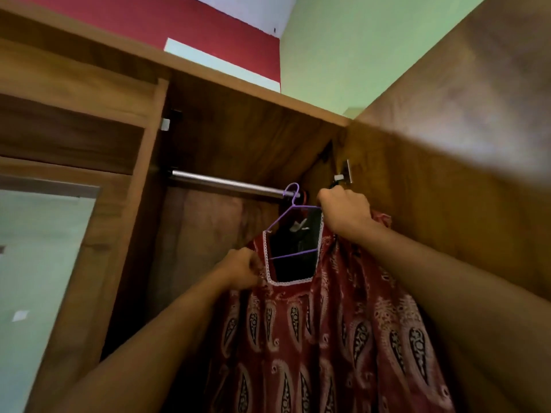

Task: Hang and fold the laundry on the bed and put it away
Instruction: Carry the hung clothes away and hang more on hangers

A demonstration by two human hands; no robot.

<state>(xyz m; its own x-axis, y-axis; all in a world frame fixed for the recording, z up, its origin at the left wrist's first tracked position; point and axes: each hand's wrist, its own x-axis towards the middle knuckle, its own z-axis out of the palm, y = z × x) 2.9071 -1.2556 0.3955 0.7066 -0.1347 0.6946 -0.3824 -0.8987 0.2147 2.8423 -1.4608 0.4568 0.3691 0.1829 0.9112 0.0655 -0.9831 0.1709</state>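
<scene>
- While purple hanger (pixel 279 218) is hanging on wardrobe rod (pixel 226 183), right hand (pixel 346 214) is gripping its shoulder.
- Left hand (pixel 243 269) is pinching red paisley dress (pixel 328 338) beside neckline.

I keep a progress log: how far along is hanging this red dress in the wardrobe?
Done: the red dress is on the purple hanger, whose hook appears over the metal rail. In hand: the right hand grips the hanger's shoulder, the left hand pinches cloth beside the neckline. Left: releasing it; other laundry is out of view.
</scene>
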